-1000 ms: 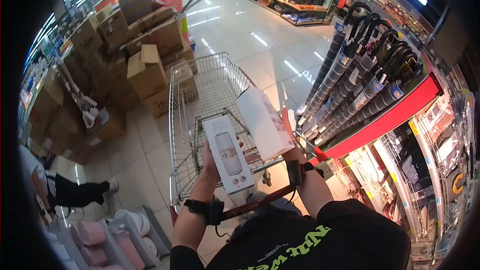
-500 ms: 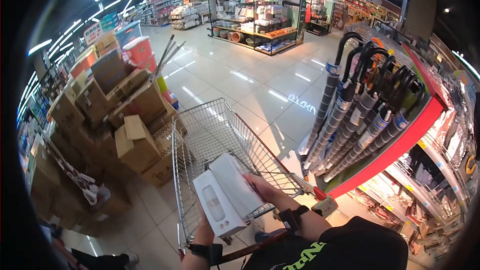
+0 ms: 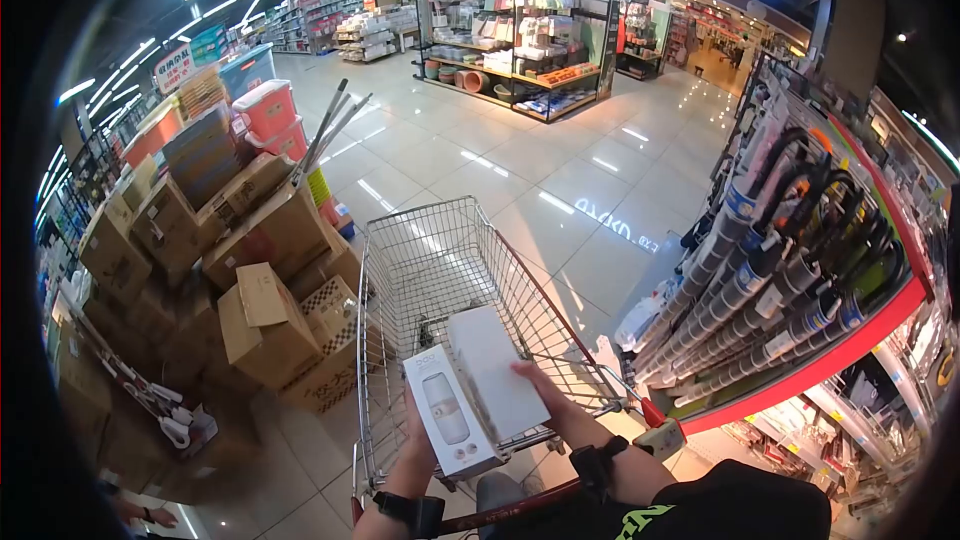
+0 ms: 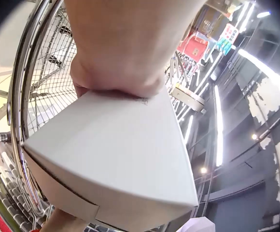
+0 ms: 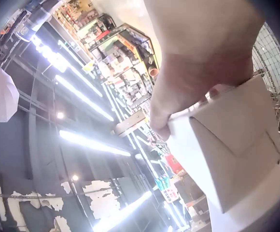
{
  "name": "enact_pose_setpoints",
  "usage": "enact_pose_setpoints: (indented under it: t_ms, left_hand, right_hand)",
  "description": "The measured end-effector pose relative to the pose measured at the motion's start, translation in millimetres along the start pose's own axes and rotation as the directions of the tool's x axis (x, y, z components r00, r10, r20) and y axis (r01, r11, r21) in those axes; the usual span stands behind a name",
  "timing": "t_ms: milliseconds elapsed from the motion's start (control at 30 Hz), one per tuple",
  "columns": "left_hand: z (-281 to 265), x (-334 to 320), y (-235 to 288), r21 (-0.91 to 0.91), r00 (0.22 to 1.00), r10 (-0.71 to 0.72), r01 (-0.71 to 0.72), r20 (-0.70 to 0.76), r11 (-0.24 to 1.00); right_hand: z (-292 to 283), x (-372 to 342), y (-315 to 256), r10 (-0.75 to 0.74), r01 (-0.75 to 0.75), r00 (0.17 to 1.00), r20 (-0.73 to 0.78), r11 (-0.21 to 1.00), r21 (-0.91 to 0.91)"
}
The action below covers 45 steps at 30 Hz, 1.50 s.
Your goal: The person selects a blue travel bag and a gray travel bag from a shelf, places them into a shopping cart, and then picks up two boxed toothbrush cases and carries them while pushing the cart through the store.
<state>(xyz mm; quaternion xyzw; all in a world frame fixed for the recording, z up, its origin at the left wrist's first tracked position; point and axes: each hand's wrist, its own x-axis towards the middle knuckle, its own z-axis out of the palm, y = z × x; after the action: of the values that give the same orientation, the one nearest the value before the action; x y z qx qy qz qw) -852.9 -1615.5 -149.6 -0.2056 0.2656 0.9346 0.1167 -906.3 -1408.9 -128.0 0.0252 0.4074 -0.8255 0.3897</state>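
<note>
In the head view, two long white cartons lie side by side above the shopping cart (image 3: 527,272). My left hand (image 3: 417,427) holds the left carton (image 3: 478,450), which has a picture of a pale cylindrical bottle or cup on its front. The right carton (image 3: 497,370) shows a plain white face, and my right hand (image 3: 543,392) grips its right side, thumb on top. From the left wrist, the hand (image 4: 118,63) wraps the far side of its carton (image 4: 116,140), its fingertips mostly hidden. In the right wrist view, fingers curl over the carton's edge (image 5: 222,130).
Stacked cardboard boxes (image 3: 265,335) crowd the left side, with pink and blue bins above. Long umbrellas (image 3: 715,240) with crook handles lean in a red-edged rack (image 3: 800,372) close on the right. Ahead, a display shelf (image 3: 520,50) stands on the tiled floor.
The right carton has come down and left, from tilted up at the right to alongside the left carton. My right hand now shows on its side. The head view has lifted.
</note>
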Motion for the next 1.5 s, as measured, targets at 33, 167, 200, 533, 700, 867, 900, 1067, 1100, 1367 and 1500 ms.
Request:
enact_pose_setpoints:
  t_ms: [33, 167, 200, 533, 700, 867, 900, 1067, 1100, 1367, 1500]
  left_hand:
    - [2, 10, 8, 0.004, 1.0, -0.01, 0.01, 0.003, 1.0]
    - [6, 51, 34, 0.037, 0.998, -0.063, 0.062, 0.013, 0.997]
    - [3, 60, 39, 0.039, 0.998, -0.055, 0.055, 0.015, 0.998]
    - [59, 147, 121, -0.032, 0.958, 0.053, -0.045, 0.28, 0.998]
    - [67, 202, 148, 0.048, 0.956, 0.052, -0.069, 0.289, 0.996]
    - [85, 249, 172, 0.248, 0.969, -0.009, -0.054, 0.247, 0.967]
    - [87, 261, 175, 0.215, 0.963, -0.017, -0.043, 0.27, 0.976]
    - [98, 311, 198, 0.198, 0.919, -0.132, 0.061, 0.37, 0.978]
    - [99, 322, 204, 0.226, 0.928, -0.108, 0.026, 0.357, 0.974]
    - [119, 399, 248, 0.374, 0.936, -0.176, 0.053, 0.304, 0.926]
    - [120, 453, 258, 0.348, 0.962, -0.18, 0.1, 0.205, 0.932]
  right_hand:
    - [-2, 8, -7, -0.008, 0.011, 0.998, -0.055, 0.999, 0.052]
    - [-9, 47, -27, -0.097, 0.098, 0.995, -0.017, 0.954, 0.282]
    - [-20, 59, -29, -0.101, 0.099, 0.995, -0.009, 0.955, 0.28]
    - [-34, 156, -92, -0.253, 0.258, 0.96, 0.12, 0.966, -0.024]
    - [-4, 183, -125, -0.289, 0.278, 0.956, -0.056, 0.949, -0.148]
    - [-17, 224, -148, -0.29, 0.284, 0.954, -0.073, 0.955, -0.085]
    - [-22, 234, -153, -0.295, 0.289, 0.952, -0.082, 0.954, -0.082]
    - [-48, 281, -179, -0.253, 0.26, 0.964, -0.078, 0.961, 0.091]
    - [-46, 289, -185, -0.252, 0.262, 0.956, -0.151, 0.964, 0.053]
    - [-43, 350, -235, -0.344, 0.357, 0.932, -0.112, 0.926, 0.12]
    - [-46, 377, -262, -0.402, 0.412, 0.909, -0.108, 0.904, 0.111]
